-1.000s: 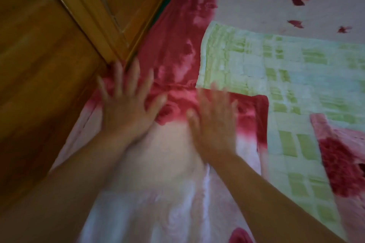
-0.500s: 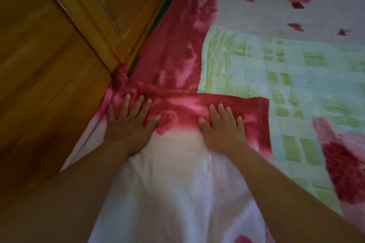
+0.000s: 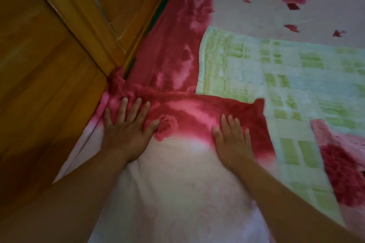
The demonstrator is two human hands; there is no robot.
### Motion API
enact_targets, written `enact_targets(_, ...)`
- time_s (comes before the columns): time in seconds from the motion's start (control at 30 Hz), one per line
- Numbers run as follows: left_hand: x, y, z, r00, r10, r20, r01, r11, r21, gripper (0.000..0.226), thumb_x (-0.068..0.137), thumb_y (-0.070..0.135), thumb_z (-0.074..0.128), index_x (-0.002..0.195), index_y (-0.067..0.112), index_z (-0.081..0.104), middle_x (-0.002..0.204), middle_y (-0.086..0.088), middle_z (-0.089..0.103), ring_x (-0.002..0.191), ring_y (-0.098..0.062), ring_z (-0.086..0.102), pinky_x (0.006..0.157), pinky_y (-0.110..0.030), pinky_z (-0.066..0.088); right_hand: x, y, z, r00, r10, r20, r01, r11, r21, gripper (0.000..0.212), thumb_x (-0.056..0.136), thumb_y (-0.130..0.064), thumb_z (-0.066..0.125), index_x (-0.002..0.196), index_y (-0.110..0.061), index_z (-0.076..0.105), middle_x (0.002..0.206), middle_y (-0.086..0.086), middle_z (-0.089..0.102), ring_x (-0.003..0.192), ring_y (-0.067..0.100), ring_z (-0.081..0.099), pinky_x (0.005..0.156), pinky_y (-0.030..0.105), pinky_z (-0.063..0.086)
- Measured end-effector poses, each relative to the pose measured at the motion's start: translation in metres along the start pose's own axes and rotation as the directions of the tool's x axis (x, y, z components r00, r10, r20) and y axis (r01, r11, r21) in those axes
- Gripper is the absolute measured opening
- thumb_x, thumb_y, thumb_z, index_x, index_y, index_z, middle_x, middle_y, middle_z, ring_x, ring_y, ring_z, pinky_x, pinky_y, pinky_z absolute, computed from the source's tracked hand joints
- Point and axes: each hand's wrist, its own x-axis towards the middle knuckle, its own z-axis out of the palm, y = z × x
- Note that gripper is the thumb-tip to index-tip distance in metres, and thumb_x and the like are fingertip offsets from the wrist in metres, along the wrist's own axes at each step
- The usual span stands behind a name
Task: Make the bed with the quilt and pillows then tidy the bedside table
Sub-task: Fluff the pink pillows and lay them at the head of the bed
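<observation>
Both palms flat on the pillow at the bed's head end.

Your left hand [image 3: 126,130] and right hand [image 3: 233,140] press down on the rose-print pillow [image 3: 177,163], fingers [image 3: 136,108] extended and spread, grasping nothing. The pillow abuts the wooden headboard [image 3: 79,25]; the green checked quilt [image 3: 276,77] lies just beside it, right.

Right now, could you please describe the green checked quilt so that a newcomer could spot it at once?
Start from the wooden headboard at the left. Across the red sheet lies the green checked quilt. It alone has pale green squares; its neighbours are rose-printed.
</observation>
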Motion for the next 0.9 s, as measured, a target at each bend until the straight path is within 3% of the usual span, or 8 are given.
enact_targets(0.07, -0.002, 0.0, 0.0, 1.0, 0.0, -0.022, 0.0, 1.0, 0.0, 0.086, 0.071, 0.072, -0.014, 0.15, 0.042, -0.005, 0.16, 0.016, -0.01, 0.147, -0.017, -0.017, 0.114, -0.054, -0.009, 0.012, 0.0, -0.005, 0.966, 0.051, 0.255, -0.059, 0.998, 0.022, 0.079, 0.086, -0.063, -0.002, 0.154, -0.024, 0.012, 0.162, 0.004, 0.001, 0.149, 0.023, -0.001, 0.118, 0.052, 0.001)
enact_targets(0.23, 0.0, 0.0, 0.0, 1.0, -0.013, 0.001, 0.013, 1.0, 0.004, 0.08, 0.075, 0.071, -0.01, 0.15, 0.042, -0.008, 0.159, 0.016, -0.013, 0.146, -0.017, -0.019, 0.114, -0.054, -0.01, -0.001, -0.031, -0.044, 0.896, 0.019, -0.444, 0.075, 0.978, 0.193, 0.061, 0.099, -0.052, 0.018, 0.152, -0.022, 0.022, 0.161, 0.005, 0.007, 0.149, 0.024, 0.004, 0.119, 0.044, -0.003)
enact_targets(0.37, -0.002, 0.001, -0.008, 0.998, -0.008, 0.056, 0.008, 1.0, -0.004, 0.081, 0.076, 0.075, -0.01, 0.15, 0.043, -0.006, 0.16, 0.016, -0.011, 0.146, -0.016, -0.019, 0.115, -0.056, -0.009, -0.043, -0.044, 0.04, 0.976, -0.187, -0.115, 0.187, 0.982, -0.01, 0.067, 0.097, -0.056, 0.01, 0.151, -0.02, 0.025, 0.158, 0.006, 0.02, 0.147, 0.025, 0.015, 0.118, 0.052, 0.015)
enact_targets(0.47, 0.004, 0.009, -0.039, 0.987, -0.048, 0.151, 0.049, 0.999, -0.004, 0.073, 0.085, 0.071, 0.001, 0.151, 0.041, 0.003, 0.161, 0.014, -0.002, 0.148, -0.02, -0.011, 0.114, -0.06, -0.006, -0.034, -0.041, 0.039, 0.979, -0.166, -0.119, 0.165, 0.986, -0.023, 0.067, 0.097, -0.055, 0.008, 0.152, -0.021, 0.023, 0.159, 0.004, 0.02, 0.148, 0.024, 0.011, 0.118, 0.049, 0.01)
enact_targets(0.53, 0.007, 0.023, -0.076, 0.994, -0.018, -0.106, 0.012, 0.998, -0.057, 0.073, 0.087, 0.067, -0.003, 0.152, 0.035, 0.009, 0.162, 0.009, 0.002, 0.148, -0.025, -0.007, 0.115, -0.06, -0.006, -0.031, -0.04, 0.042, 0.971, -0.181, -0.155, 0.18, 0.983, -0.022, 0.067, 0.097, -0.055, 0.006, 0.152, -0.021, 0.021, 0.16, 0.003, 0.017, 0.148, 0.023, 0.009, 0.118, 0.049, 0.009)
enact_targets(0.63, -0.001, 0.051, -0.099, 0.806, 0.075, -0.587, -0.128, 0.991, -0.049, 0.063, 0.098, 0.054, 0.013, 0.153, 0.023, 0.015, 0.161, 0.0, 0.002, 0.149, -0.029, -0.001, 0.118, -0.052, -0.005, -0.034, -0.042, 0.045, 0.977, -0.176, -0.124, 0.175, 0.984, -0.015, 0.066, 0.097, -0.054, 0.006, 0.152, -0.021, 0.02, 0.16, 0.002, 0.016, 0.148, 0.023, 0.008, 0.117, 0.048, 0.006)
enact_targets(0.8, -0.004, 0.074, -0.038, 0.935, 0.28, 0.219, -0.286, 0.958, -0.004, 0.059, 0.099, 0.049, 0.013, 0.153, 0.025, 0.012, 0.162, -0.001, 0.004, 0.149, -0.022, 0.002, 0.12, -0.046, 0.005, -0.029, -0.04, 0.046, 0.976, -0.179, -0.127, 0.177, 0.984, -0.028, 0.063, 0.097, -0.052, 0.01, 0.152, -0.023, 0.02, 0.16, 0.002, 0.016, 0.148, 0.023, 0.009, 0.117, 0.048, 0.006)
enact_targets(0.9, 0.022, 0.075, -0.083, 0.971, 0.221, -0.089, -0.235, 0.952, -0.198, 0.053, 0.102, 0.043, 0.019, 0.148, 0.019, 0.032, 0.16, -0.003, 0.019, 0.145, -0.028, 0.02, 0.117, -0.047, 0.018, -0.03, -0.04, 0.045, 0.979, -0.171, -0.115, 0.17, 0.985, -0.014, 0.065, 0.096, -0.054, 0.001, 0.152, -0.025, 0.014, 0.161, 0.0, 0.009, 0.149, 0.021, 0.002, 0.118, 0.048, 0.003)
